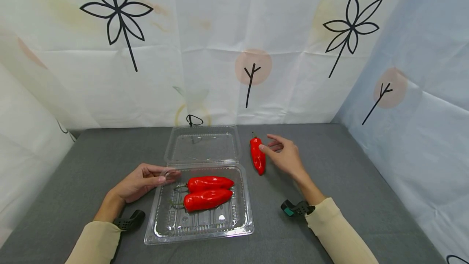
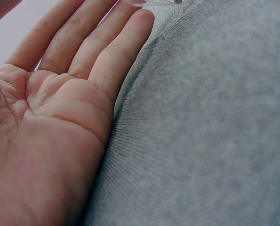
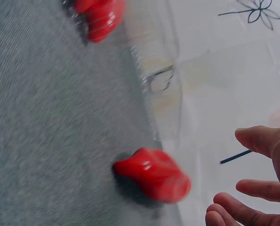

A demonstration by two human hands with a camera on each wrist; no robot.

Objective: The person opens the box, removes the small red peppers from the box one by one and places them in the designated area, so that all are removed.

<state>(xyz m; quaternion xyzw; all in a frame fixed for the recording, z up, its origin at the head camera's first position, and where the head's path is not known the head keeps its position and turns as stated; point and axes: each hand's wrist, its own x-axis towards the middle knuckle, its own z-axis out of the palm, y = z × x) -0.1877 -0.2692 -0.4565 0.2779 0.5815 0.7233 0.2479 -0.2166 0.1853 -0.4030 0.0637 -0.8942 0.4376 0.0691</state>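
Head view: a loose pepper [image 1: 258,158] lies on the grey surface [image 1: 271,239], right of a clear plastic box. It is bright red and glossy, broad at the shoulders and narrowing to a blunt tip that points toward the person, with a short green stem at the far end. In the right wrist view its skin looks smooth and slightly dented, with a pale shine along one side.

The right hand [image 1: 283,154] is just beside this pepper, thumb and fingers spread apart with nothing held between them; the right wrist view shows a gap between hand and pepper. The left hand [image 1: 141,180] is at the far left corner of the box, its fingers nearly straight and its fingertips against the plastic.

The box's tray [image 1: 239,211] is shallow, with rounded corners, a shiny rim and a ribbed base. Its lid [image 1: 203,146], thin and see-through, is folded back behind it. Inside the tray lie an upper pepper [image 1: 210,183] and a lower pepper [image 1: 207,199], side by side and touching, both red and shiny, their thin green stems pointing left.

The surface is covered in matt cloth whose fine ribbed weave shows in the left wrist view. Behind hangs a creased white cloth [image 1: 216,23] printed with black leaf outlines and peach discs. Both sleeves [image 1: 340,231] are cream, and dark straps [image 1: 128,221] circle the wrists.
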